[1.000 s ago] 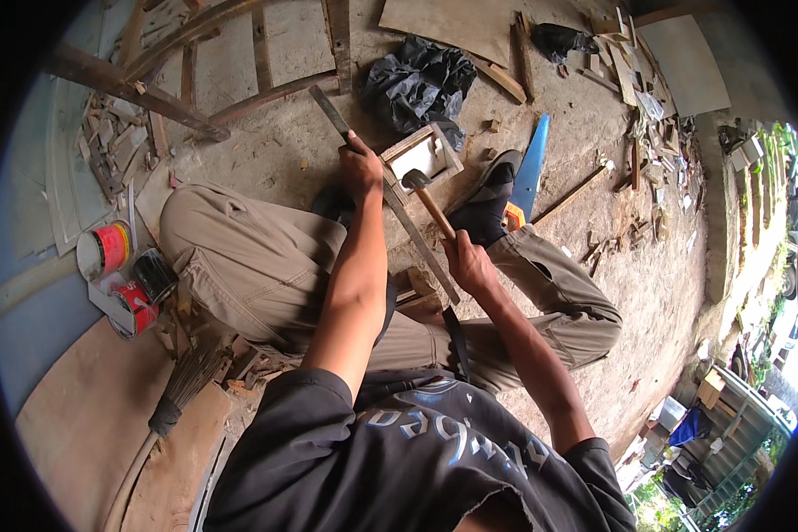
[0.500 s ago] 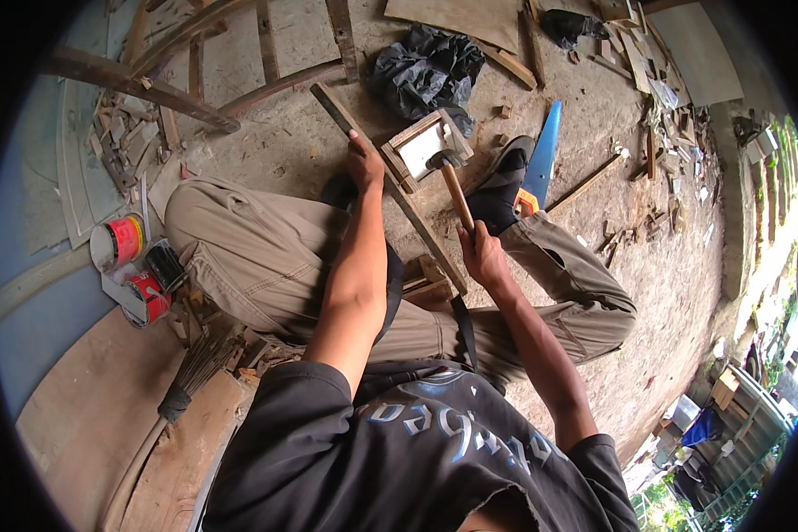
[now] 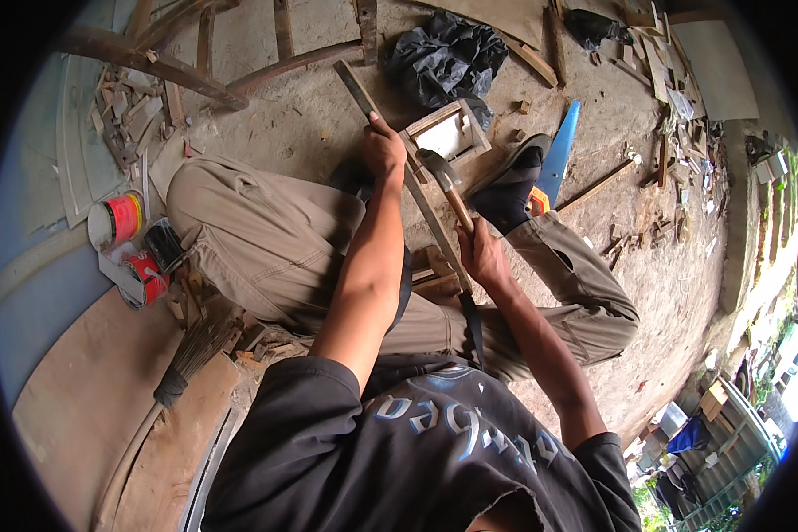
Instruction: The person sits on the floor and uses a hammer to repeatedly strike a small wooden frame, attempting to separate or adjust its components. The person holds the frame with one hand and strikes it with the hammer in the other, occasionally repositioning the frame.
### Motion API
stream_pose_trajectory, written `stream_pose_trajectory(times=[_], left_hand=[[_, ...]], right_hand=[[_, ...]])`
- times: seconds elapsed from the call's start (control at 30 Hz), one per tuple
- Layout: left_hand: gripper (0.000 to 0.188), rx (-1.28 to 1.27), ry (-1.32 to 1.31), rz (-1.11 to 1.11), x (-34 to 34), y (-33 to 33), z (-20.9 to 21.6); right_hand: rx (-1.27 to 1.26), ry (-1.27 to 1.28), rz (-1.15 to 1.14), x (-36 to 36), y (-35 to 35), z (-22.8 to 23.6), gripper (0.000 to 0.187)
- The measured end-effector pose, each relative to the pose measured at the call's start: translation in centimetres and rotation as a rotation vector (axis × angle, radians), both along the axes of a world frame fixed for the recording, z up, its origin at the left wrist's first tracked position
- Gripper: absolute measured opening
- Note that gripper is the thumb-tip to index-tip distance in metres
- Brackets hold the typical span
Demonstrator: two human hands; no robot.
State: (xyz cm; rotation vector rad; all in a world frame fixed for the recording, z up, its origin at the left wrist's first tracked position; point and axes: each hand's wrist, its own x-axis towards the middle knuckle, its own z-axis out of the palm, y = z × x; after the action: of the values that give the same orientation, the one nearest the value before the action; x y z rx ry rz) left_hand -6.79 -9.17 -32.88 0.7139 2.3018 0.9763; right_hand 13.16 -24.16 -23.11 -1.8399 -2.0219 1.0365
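Hammer (image 3: 454,200), gripped in the right hand (image 3: 485,257), has swung nearer the strip (image 3: 431,217) the left hand (image 3: 384,150) clasps, seemingly within striking reach now.

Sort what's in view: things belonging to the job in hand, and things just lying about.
In use:
long wooden strip, in the left hand
hammer, in the right hand
small wooden frame beside them, probably

Lying about, apparently:
blue-bladed saw
black plastic bag
broom
red cans
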Motion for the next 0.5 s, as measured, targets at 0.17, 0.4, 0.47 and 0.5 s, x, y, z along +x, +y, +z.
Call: stream_pose_trajectory(times=[0.17, 0.4, 0.47, 0.5], left_hand=[[0.065, 0.003, 0.048, 0.006, 0.5, 0.2, -0.4], [0.065, 0.038, 0.103, -0.016, 0.3, 1.0, -0.4], [0.068, 0.007, 0.027, -0.061, 0.5, 0.0, -0.3], [0.072, -0.052, -0.043, -0.097, 0.4, -0.2, 0.2]], right_hand=[[-0.042, -0.136, 0.105, 0.9, 0.0, -1.4, 0.025], [0.014, -0.081, 0.11, 1.0, 0.2, -1.9, 0.025], [-0.024, -0.073, 0.058, 1.2, -0.3, -1.6, 0.026], [-0.057, -0.062, -0.022, 1.2, -0.9, -1.5, 0.026]])
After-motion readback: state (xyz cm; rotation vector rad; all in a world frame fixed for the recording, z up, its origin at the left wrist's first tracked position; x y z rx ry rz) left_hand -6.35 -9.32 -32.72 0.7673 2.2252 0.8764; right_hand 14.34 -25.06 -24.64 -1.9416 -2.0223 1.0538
